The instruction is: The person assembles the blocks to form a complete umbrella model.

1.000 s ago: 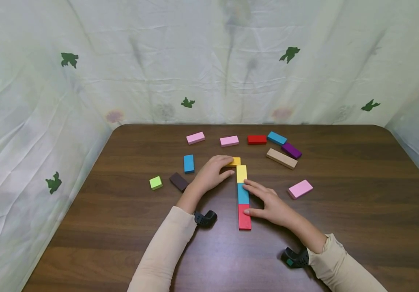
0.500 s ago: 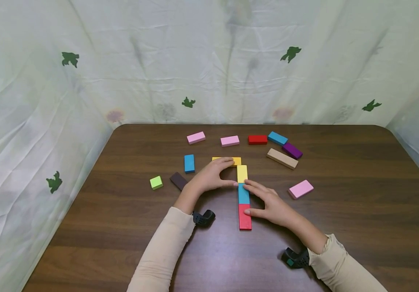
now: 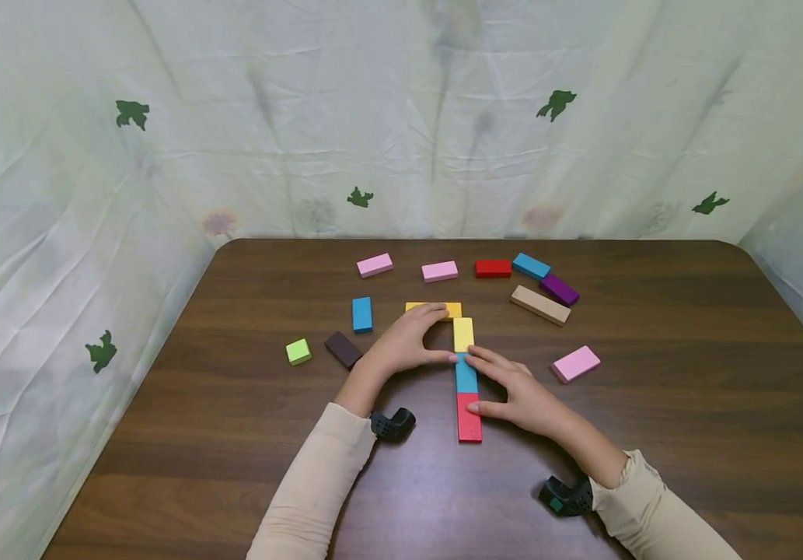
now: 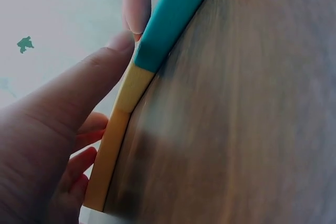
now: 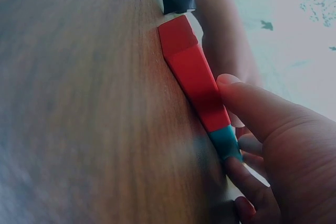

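Note:
On the brown table a column of wooden blocks lies end to end: a pale yellow block [image 3: 463,334], a blue block [image 3: 466,377] and a red block [image 3: 469,426]. An orange block [image 3: 454,310] lies crosswise at the column's far end, running left. My left hand [image 3: 401,342] rests its fingers on the orange block, partly covering it. Its extended thumb reaches the upper left edge of the blue block. From the right side, my right hand [image 3: 523,395] touches the blue block with its fingertips and the red one with its thumb.
Two pink blocks [image 3: 375,265], a red block [image 3: 493,268], a blue one [image 3: 531,266], a purple one [image 3: 559,290] and a beige one [image 3: 540,305] lie farther back. Leftward are blue [image 3: 362,315], dark brown [image 3: 342,349] and green [image 3: 298,351] blocks; another pink block [image 3: 576,364] lies right.
My left thumb has moved nearer to me, from beside the pale yellow block to the blue one. More of the orange block shows behind the left fingers. My right hand stays in place.

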The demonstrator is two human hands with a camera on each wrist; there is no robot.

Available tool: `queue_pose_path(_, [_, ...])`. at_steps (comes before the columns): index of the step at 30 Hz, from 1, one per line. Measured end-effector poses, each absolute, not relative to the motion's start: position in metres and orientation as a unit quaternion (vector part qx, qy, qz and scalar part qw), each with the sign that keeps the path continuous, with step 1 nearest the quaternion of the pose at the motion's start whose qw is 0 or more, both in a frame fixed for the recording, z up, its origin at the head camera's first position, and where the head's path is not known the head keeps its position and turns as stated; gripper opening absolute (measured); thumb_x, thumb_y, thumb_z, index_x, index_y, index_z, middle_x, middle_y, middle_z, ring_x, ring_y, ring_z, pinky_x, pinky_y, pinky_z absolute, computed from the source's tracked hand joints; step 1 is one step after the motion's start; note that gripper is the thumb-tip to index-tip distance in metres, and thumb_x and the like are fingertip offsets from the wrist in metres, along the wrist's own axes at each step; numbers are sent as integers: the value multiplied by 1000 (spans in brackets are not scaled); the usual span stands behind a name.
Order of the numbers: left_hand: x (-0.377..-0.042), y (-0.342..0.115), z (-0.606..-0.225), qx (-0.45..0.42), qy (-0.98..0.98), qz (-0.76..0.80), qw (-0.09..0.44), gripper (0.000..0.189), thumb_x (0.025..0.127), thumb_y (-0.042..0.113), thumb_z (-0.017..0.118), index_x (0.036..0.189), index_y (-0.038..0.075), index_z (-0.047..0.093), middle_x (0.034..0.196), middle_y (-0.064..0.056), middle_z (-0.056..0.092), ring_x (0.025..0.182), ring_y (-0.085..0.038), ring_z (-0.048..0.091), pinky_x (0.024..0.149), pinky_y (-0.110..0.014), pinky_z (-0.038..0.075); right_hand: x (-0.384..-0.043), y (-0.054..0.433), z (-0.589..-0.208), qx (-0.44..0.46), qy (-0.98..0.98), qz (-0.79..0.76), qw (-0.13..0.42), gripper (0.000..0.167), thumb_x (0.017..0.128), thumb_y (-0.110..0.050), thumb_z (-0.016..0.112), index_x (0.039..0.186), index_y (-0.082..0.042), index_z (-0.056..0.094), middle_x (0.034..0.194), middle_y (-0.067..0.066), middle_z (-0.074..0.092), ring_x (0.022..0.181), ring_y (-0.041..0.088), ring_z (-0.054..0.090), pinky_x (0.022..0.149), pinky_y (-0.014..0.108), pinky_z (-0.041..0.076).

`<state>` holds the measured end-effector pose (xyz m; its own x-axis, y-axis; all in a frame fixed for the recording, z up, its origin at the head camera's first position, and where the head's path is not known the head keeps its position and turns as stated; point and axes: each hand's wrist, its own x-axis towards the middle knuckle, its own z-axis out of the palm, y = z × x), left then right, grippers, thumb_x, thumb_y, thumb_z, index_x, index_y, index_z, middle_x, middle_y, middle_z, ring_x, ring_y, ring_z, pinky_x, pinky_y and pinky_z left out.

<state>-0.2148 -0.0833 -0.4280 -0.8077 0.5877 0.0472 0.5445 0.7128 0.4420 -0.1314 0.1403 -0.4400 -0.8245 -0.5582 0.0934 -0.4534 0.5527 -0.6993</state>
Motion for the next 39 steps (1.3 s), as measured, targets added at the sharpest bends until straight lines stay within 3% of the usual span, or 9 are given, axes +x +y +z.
queue_pose_path(24, [-210,-81,-432,299,927,224,26,78,72,57,65,131,10,45,136,-5,40,126,-21,32,103,-36,24,-131,140,-442,-290,873,-386,62,69,79,-46,63,136,-16,40,143,1,28,127,21,30,96,53,20])
queue_pose_path(26, [-211,-81,-432,299,927,225,27,78,72,56,66,131,10,45,136,-5,39,126,-21,31,103,-37,23,-132,140,-443,-290,870,-394,59,67,80,-45,64,136,-16,41,144,2,27,124,20,35,95,53,21])
queue_pose_path(31, [-211,-81,-431,301,926,228,24,78,72,55,66,131,9,45,137,-5,38,126,-21,30,104,-38,22,-134,140,-441,-278,863,-418,56,67,79,-40,66,135,-14,41,142,5,28,111,18,46,93,51,28])
queue_pose_path(39, [-210,-82,-430,299,926,231,23,79,71,56,66,131,9,45,136,-4,39,126,-20,31,104,-37,22,-139,139,-432,-242,863,-439,56,67,80,-36,66,135,-10,37,133,7,33,109,22,44,90,42,38])
